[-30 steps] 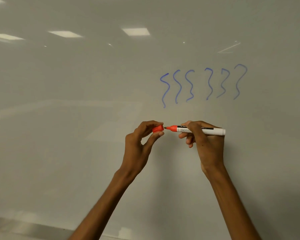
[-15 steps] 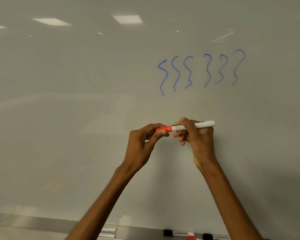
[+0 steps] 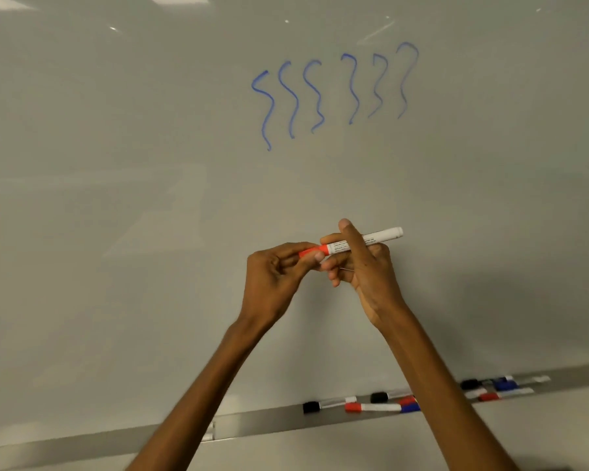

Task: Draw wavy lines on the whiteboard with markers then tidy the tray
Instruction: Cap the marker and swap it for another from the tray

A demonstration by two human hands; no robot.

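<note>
A whiteboard (image 3: 116, 198) fills the view, with six blue wavy lines (image 3: 353, 93) in its upper part. Below them, the right hand (image 3: 368, 273) has its fingers wrapped round the barrel of a red marker (image 3: 381, 236), held in the air in front of the board. The left hand (image 3: 272, 277) pinches the red cap (image 3: 308, 253) at its tip. Capped markers (image 3: 374, 407) lie on the tray (image 3: 252, 423) below.
</note>
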